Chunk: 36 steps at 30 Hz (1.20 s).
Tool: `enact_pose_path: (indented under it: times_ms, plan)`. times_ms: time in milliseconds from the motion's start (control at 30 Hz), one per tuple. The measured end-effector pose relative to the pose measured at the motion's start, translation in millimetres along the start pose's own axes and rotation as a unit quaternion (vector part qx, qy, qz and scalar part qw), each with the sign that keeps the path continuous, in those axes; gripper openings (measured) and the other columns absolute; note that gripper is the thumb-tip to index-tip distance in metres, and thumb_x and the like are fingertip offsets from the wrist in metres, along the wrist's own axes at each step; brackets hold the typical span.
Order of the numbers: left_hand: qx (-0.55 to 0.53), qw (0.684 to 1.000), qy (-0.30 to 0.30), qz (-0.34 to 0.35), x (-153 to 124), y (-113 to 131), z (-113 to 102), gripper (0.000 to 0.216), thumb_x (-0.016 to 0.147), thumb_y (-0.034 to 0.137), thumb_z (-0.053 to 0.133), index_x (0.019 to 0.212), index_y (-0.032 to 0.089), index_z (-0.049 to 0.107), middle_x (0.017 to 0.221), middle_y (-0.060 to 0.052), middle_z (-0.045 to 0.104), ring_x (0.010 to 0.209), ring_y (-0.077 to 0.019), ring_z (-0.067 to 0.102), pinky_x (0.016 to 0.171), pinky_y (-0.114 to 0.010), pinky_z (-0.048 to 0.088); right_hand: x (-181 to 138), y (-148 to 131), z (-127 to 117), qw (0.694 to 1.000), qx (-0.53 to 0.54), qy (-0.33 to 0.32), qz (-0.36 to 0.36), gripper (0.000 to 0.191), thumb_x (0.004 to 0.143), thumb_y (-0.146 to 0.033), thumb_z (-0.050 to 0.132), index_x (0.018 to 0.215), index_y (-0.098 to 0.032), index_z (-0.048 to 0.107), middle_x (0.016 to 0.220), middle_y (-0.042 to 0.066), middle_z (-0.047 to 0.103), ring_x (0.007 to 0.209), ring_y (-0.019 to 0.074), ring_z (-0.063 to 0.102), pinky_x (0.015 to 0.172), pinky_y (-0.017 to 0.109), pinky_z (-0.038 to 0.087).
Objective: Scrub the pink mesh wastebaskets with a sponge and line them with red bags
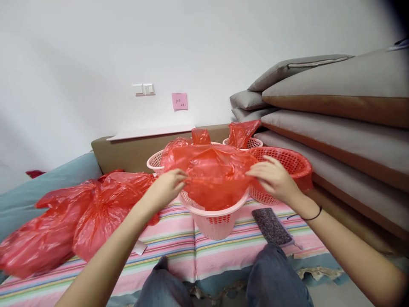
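Red plastic bags (99, 213) lie bunched at left, probably for easy reach. The left hand (170, 186) pinches one edge of a stretched bag (219, 189) over the mouth of a pink basket (214, 227); the right hand (275, 177) pinches the opposite edge, seemingly to keep it spread. Beyond that hand, another basket (262, 196) wears a red liner (303, 170) turned over its rim, likely against slipping.

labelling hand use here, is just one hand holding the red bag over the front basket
No, the left hand holds one side of the red bag and the right hand the other, above the front basket.
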<state>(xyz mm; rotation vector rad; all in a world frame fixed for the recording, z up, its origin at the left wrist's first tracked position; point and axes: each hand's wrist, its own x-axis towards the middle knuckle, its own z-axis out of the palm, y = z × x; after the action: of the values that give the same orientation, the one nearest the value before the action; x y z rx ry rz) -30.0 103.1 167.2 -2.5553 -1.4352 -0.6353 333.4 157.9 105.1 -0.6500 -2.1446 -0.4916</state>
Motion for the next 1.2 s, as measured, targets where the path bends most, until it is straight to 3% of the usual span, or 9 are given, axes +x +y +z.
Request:
enact_pose_path:
  times_ms: [133, 267, 367, 533, 667, 733, 833, 1067, 1200]
  plan:
    - [0.005, 0.986, 0.164, -0.002, 2, 5, -13, 0.034, 0.097, 0.038, 0.046, 0.089, 0.019, 0.074, 0.101, -0.009, 0.071, 0.094, -0.0227, 0.064, 0.088, -0.037, 0.048, 12, 5, -5, 0.994, -0.002, 0.092, 0.061, 0.028, 0.091, -0.014, 0.052, 0.105, -0.026, 0.072, 0.096, 0.005, 0.076, 0.094, 0.0234, 0.067, 0.099, 0.049, 0.045]
    - [-0.01, 0.995, -0.031, 0.091, -6, -2, 14, 0.046, 0.097, 0.041, 0.048, 0.057, 0.02, 0.06, 0.063, -0.002, 0.063, 0.06, -0.0168, 0.056, 0.084, -0.038, 0.048, -5, -1, 21, 0.993, 0.031, -0.111, -0.022, 0.028, 0.089, -0.009, 0.048, 0.089, -0.024, 0.072, 0.081, 0.002, 0.074, 0.082, 0.0199, 0.067, 0.1, 0.049, 0.043]
    - [-0.013, 0.998, -0.004, 0.066, -8, -6, 11, 0.046, 0.099, 0.039, 0.043, 0.059, 0.02, 0.055, 0.057, 0.0, 0.055, 0.056, -0.0157, 0.05, 0.08, -0.036, 0.048, -9, 4, 25, 0.997, 0.035, -0.066, 0.031, 0.026, 0.092, -0.01, 0.046, 0.092, -0.021, 0.069, 0.085, 0.004, 0.074, 0.082, 0.0207, 0.068, 0.101, 0.05, 0.044]
    - [-0.124, 0.981, 0.149, 0.024, -7, -3, -11, 0.038, 0.099, 0.046, 0.04, 0.089, 0.022, 0.068, 0.095, -0.006, 0.071, 0.096, -0.0218, 0.063, 0.093, -0.037, 0.045, -1, 12, 7, 0.995, 0.055, 0.029, 0.075, 0.016, 0.096, -0.019, 0.051, 0.095, -0.023, 0.066, 0.091, 0.005, 0.075, 0.087, 0.0226, 0.068, 0.103, 0.05, 0.043]
    - [-0.283, 0.867, 0.339, -0.232, -21, -15, 31, 0.042, 0.095, 0.044, 0.046, 0.133, 0.025, 0.047, 0.146, -0.01, 0.047, 0.132, -0.0218, 0.048, 0.112, -0.039, 0.037, -16, -2, 4, 0.995, 0.089, -0.034, 0.036, 0.016, 0.096, -0.017, 0.05, 0.098, -0.023, 0.065, 0.095, 0.004, 0.074, 0.092, 0.0207, 0.068, 0.105, 0.051, 0.04]
    - [-0.351, 0.808, 0.282, -0.38, -31, -23, 62, 0.05, 0.087, 0.04, 0.058, 0.131, 0.022, 0.043, 0.146, -0.014, 0.044, 0.13, -0.0246, 0.05, 0.107, -0.042, 0.043, -26, -13, 2, 0.992, 0.099, -0.079, 0.012, 0.017, 0.095, -0.015, 0.05, 0.098, -0.024, 0.065, 0.099, 0.004, 0.073, 0.096, 0.02, 0.067, 0.107, 0.051, 0.038]
    - [-0.404, 0.785, 0.192, -0.428, -41, -26, 100, 0.042, 0.086, 0.049, 0.056, 0.113, 0.017, 0.054, 0.127, -0.02, 0.058, 0.111, -0.0298, 0.063, 0.085, -0.046, 0.054, -36, -26, -6, 0.984, 0.109, -0.138, -0.014, 0.019, 0.095, -0.015, 0.049, 0.099, -0.024, 0.066, 0.101, 0.004, 0.073, 0.1, 0.0195, 0.067, 0.108, 0.048, 0.039]
    - [-0.459, 0.791, 0.186, -0.359, -42, 11, 134, 0.038, 0.081, 0.04, 0.058, 0.11, 0.017, 0.054, 0.123, -0.015, 0.062, 0.113, -0.0267, 0.061, 0.097, -0.045, 0.049, -23, -43, -36, 0.97, 0.081, -0.23, -0.008, 0.027, 0.101, -0.03, 0.047, 0.09, -0.021, 0.07, 0.073, 0.003, 0.068, 0.069, 0.0177, 0.065, 0.066, 0.03, 0.05]
    - [-0.469, 0.803, 0.204, -0.307, -59, 43, 141, 0.038, 0.082, 0.035, 0.056, 0.117, 0.02, 0.05, 0.125, -0.011, 0.06, 0.118, -0.025, 0.057, 0.102, -0.042, 0.046, 11, -56, -34, 0.98, 0.091, -0.177, -0.008, 0.025, 0.101, -0.025, 0.047, 0.103, -0.021, 0.071, 0.09, 0.004, 0.075, 0.081, 0.0172, 0.07, 0.075, 0.028, 0.052]
